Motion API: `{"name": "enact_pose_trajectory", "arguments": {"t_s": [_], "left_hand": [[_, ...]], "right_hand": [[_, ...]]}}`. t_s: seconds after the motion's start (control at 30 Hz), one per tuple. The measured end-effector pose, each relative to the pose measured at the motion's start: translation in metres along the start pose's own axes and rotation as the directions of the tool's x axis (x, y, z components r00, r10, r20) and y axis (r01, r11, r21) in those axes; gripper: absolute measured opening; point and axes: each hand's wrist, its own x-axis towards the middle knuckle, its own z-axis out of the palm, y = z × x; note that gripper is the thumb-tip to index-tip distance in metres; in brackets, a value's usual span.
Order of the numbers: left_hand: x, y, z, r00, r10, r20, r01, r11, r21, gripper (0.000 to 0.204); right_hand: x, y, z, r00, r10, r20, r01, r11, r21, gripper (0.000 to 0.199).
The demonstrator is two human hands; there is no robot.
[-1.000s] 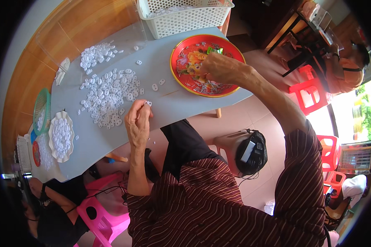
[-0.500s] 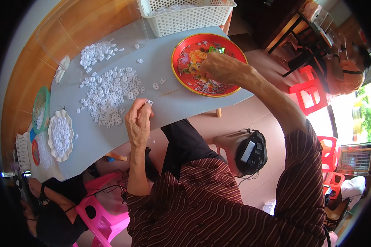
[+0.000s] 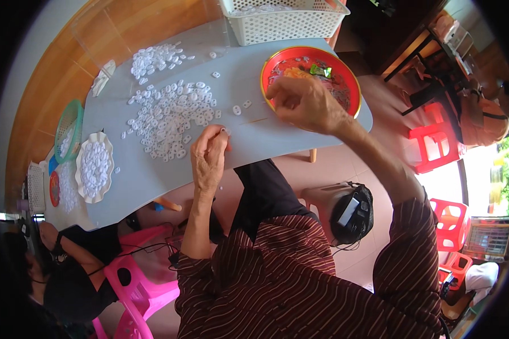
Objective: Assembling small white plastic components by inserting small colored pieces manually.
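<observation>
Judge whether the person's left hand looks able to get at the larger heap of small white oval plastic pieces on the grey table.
Probably yes: the left hand is close beside the larger heap, with nothing visible standing between them, though it seems to pinch a small whitish piece.

One large red tray [image 3: 350, 73], one green basket [image 3: 68, 116] and one scalloped dish [image 3: 109, 157] are counted. Two loose heaps [image 3: 171, 117] of white pieces [image 3: 151, 60] are recorded on one grey table [image 3: 138, 179].

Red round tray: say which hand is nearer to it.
Right. In this view the right hand overlaps the near left rim of the red tray; the left hand is farther off, left of it, by the front edge of the table.
</observation>
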Motion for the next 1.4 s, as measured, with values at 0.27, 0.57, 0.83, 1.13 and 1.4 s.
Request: {"name": "enact_pose_trajectory", "arguments": {"t_s": [0.27, 0.57, 0.83, 1.13, 1.4], "left_hand": [[-0.005, 0.003, -0.003, 0.992, -0.108, 0.058, 0.115, 0.984, -0.133, 0.013], [-0.005, 0.005, -0.002, 0.994, -0.08, 0.074, 0.089, 0.988, -0.127, 0.011], [-0.008, 0.001, -0.002, 0.994, -0.086, 0.062, 0.095, 0.982, -0.162, 0.01], [-0.009, -0.006, 0.001, 0.999, -0.029, 0.031, 0.033, 0.99, -0.134, 0.011], [-0.009, -0.006, 0.001, 0.999, -0.004, 0.053, 0.007, 0.998, -0.067, 0.012]], "right_hand": [[-0.004, -0.009, 0.072, 0.965, 0.211, 0.157, -0.251, 0.564, 0.786, 0.013], [-0.003, 0.0, 0.105, 0.979, 0.184, 0.087, -0.142, 0.311, 0.94, 0.014], [-0.003, -0.007, 0.106, 0.96, 0.264, 0.099, -0.198, 0.381, 0.903, 0.018], [-0.004, -0.006, 0.108, 0.974, 0.222, 0.053, -0.155, 0.473, 0.867, 0.022], [-0.005, -0.001, 0.105, 0.98, 0.18, 0.08, -0.162, 0.51, 0.845, 0.023]]}}
